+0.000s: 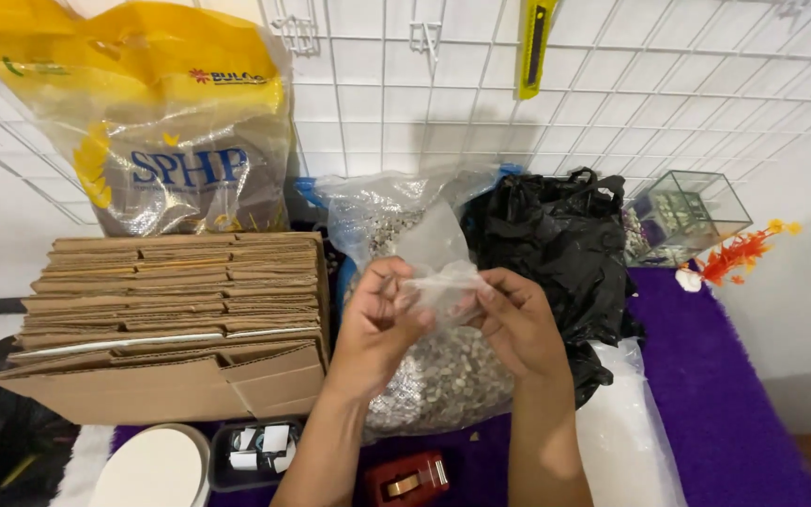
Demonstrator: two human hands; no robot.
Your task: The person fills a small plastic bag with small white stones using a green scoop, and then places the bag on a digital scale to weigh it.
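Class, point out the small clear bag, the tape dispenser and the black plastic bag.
small clear bag (440, 274), head view, its crumpled middle.
tape dispenser (407, 480), head view, its red body.
black plastic bag (556, 244), head view, its front.

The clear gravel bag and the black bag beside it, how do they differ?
The clear gravel bag shows its pebbles; the black bag hides its contents. The clear gravel bag sits behind both hands, the black bag to their right. Both are crumpled plastic, open at the top.

white wire grid wall (612, 84); purple cloth table (715, 394); even light
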